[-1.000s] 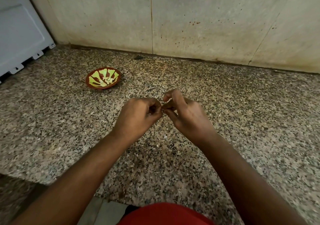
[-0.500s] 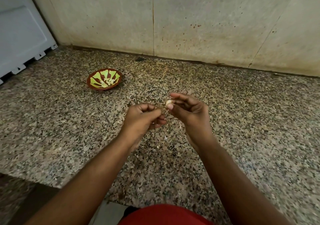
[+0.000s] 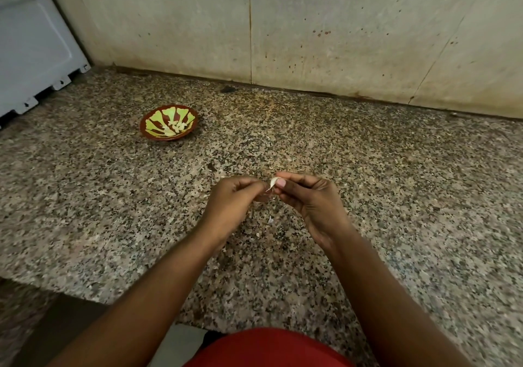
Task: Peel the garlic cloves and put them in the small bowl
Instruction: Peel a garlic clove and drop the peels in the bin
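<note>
Garlic clove (image 3: 274, 182) pinched in the right hand (image 3: 310, 205), left hand (image 3: 236, 201) picking at its tip.

Since half a second ago the hands have stayed close together over the bench (image 3: 396, 197), and the left grip now pinches the thin pointed skin at the clove's lower end instead of sitting curled just beside it. The right grip holds the pale, smooth, curved clove between thumb and forefinger. Just below the grip, small papery white flakes (image 3: 270, 219) lie on the speckled, polished granite. Well beyond the grip and to its left sits the small bowl (image 3: 169, 122), round and shallow, glazed brown with yellow-green leaf shapes, holding several pale peeled cloves (image 3: 177, 126). Behind it stands a stained, matt stone wall (image 3: 339, 41).
</note>
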